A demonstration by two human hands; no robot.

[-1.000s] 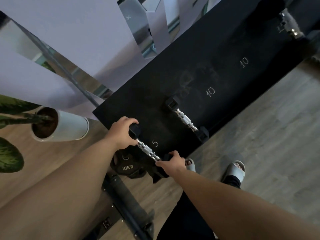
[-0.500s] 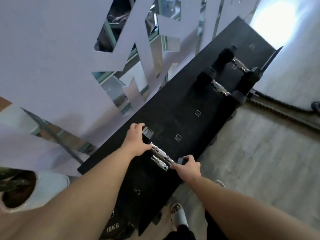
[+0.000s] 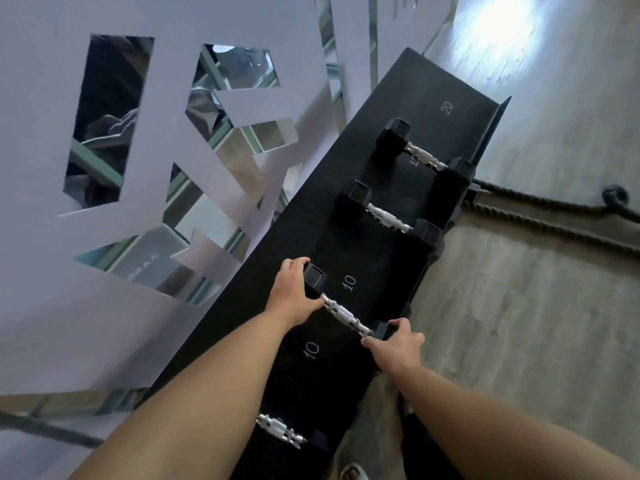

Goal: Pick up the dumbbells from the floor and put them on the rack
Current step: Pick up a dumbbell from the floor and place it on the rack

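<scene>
As the left hand point(image 3: 292, 294) wraps the far black hexagonal head and the right hand point(image 3: 398, 344) clasps the near one, the chrome-handled black dumbbell point(image 3: 346, 315) sits on the long black steel rack point(image 3: 391, 98) between its two painted "10" marks. Best practice, arguably: seat both heads flat and level before letting go, clear of the two larger racked dumbbells point(image 3: 389, 216) beyond.

Black sloped rack point(image 3: 398, 109), numbered spots, four dumbbells point(image 3: 388, 216) lying across it
</scene>
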